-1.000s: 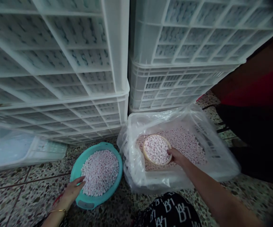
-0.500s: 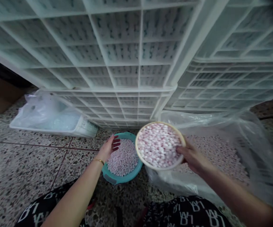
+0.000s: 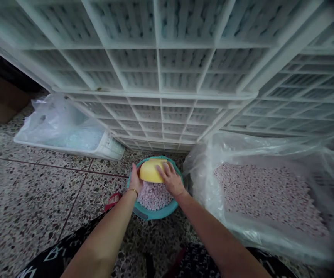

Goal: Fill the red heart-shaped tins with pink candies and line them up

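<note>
A teal basin (image 3: pixel 158 212) sits on the floor, heaped with small pink-white pellets (image 3: pixel 154 196). A yellow bowl (image 3: pixel 152 170) is turned upside down over the heap. My right hand (image 3: pixel 171 178) lies on the bowl's right side, gripping it. My left hand (image 3: pixel 134 180) rests at the basin's left rim, against the bowl's left edge; its fingers are mostly hidden behind the bowl. To the right, a white crate lined with a clear plastic bag (image 3: pixel 201 170) holds many more pellets (image 3: pixel 259 193).
Stacked white lattice crates (image 3: pixel 161 69) stand directly behind the basin. A second bag-lined tray (image 3: pixel 68 131) lies at the left on the speckled terrazzo floor (image 3: pixel 25 200). My knees in black printed fabric (image 3: pixel 51 255) are at the bottom.
My right hand carried the full yellow bowl from the bagged crate over to the teal basin and tipped it upside down. My left hand stayed at the basin's rim.
</note>
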Demonstrator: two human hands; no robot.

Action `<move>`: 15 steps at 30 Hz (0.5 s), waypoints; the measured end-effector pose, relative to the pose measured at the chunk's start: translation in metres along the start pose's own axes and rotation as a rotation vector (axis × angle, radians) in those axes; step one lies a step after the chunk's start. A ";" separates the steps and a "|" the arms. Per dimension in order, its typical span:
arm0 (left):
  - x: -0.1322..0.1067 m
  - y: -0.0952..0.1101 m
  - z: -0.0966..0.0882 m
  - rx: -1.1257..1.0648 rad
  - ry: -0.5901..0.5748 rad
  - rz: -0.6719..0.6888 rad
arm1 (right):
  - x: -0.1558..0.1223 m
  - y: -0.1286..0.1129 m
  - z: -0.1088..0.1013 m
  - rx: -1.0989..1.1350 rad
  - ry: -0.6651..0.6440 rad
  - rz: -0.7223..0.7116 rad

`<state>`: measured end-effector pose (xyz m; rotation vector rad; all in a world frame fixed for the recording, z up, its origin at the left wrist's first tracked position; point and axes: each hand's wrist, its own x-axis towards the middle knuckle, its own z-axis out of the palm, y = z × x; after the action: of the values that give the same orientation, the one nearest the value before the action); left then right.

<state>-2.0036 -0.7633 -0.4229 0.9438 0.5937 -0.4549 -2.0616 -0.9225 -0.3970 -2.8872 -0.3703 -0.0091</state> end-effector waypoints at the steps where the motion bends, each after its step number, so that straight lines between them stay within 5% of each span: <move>1: -0.003 0.001 -0.005 -0.012 0.004 -0.004 | -0.001 -0.001 -0.001 -0.002 0.002 -0.052; 6: -0.023 0.011 -0.017 -0.098 -0.009 0.040 | -0.009 -0.006 -0.017 0.002 0.062 -0.211; 10: -0.030 0.024 -0.011 -0.050 -0.042 0.060 | -0.008 -0.010 -0.039 0.063 0.242 -0.231; 12: -0.029 0.029 -0.005 -0.003 -0.056 0.047 | -0.010 -0.009 -0.060 0.150 0.367 -0.133; 15: -0.023 0.029 0.001 0.107 -0.015 0.011 | -0.035 0.008 -0.104 0.303 0.516 0.207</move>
<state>-2.0037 -0.7466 -0.3897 1.0442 0.5541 -0.4875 -2.0914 -0.9628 -0.2986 -2.4860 0.0233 -0.5942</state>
